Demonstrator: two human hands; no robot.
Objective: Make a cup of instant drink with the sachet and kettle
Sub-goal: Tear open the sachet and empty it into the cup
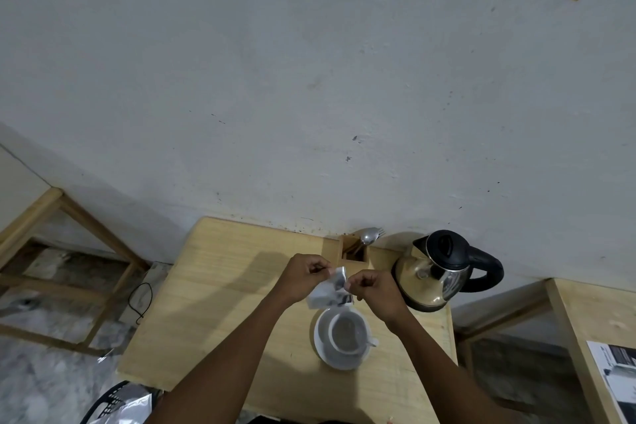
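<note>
1. While both hands hover above the table [220, 313], the left hand [304, 277] and right hand [375, 293] pinch the silver sachet [330, 293] between them.
2. Just below sits the white cup [347, 332] on its saucer [323, 351].
3. Beside the right hand stands the kettle [435, 274].

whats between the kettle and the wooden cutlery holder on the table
In the head view, only a bare strip of wooden table separates the kettle from the wooden cutlery holder. The sachet, held in both hands, sits nearer the camera, not between them.
</note>
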